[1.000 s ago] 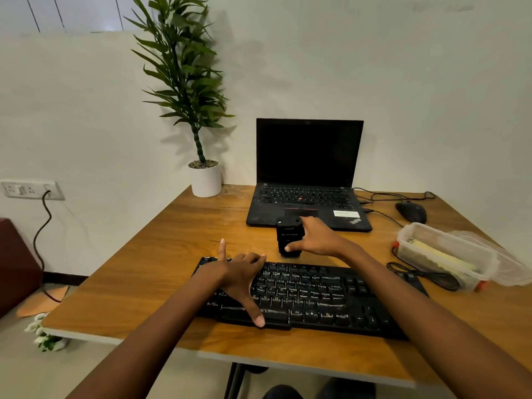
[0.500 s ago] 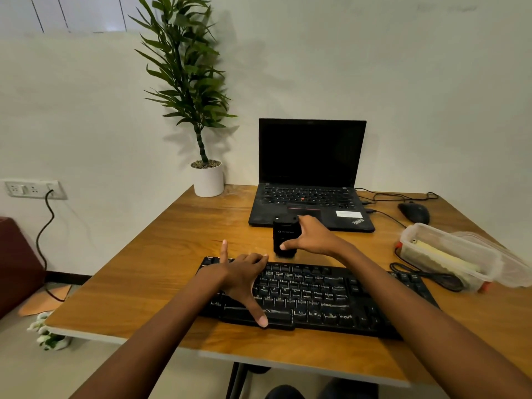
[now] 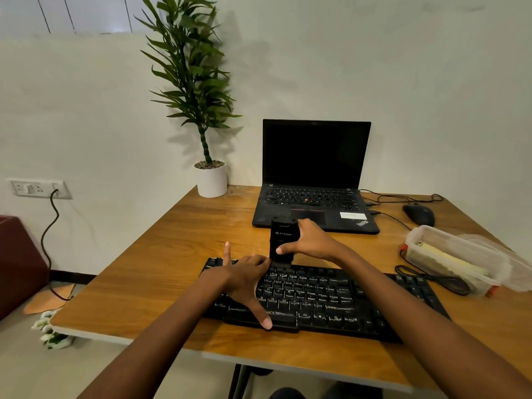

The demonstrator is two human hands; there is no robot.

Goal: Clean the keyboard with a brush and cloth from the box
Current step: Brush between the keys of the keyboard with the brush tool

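Near the front edge of the tabletop [image 3: 172, 269]: black keyboard [image 3: 331, 300] lies flat, left hand [image 3: 244, 279] resting spread over its left end, thumb on the near edge, one finger straight out toward the far edge, holding nothing. Right hand [image 3: 309, 240] grips a black brush [image 3: 283, 240] upright, thumb and fingers round its body, bristles down on the far key row. Clear plastic box [image 3: 452, 257] sits open right of the keyboard, dark cable [image 3: 431, 279] between them; laptop [image 3: 315, 203] behind
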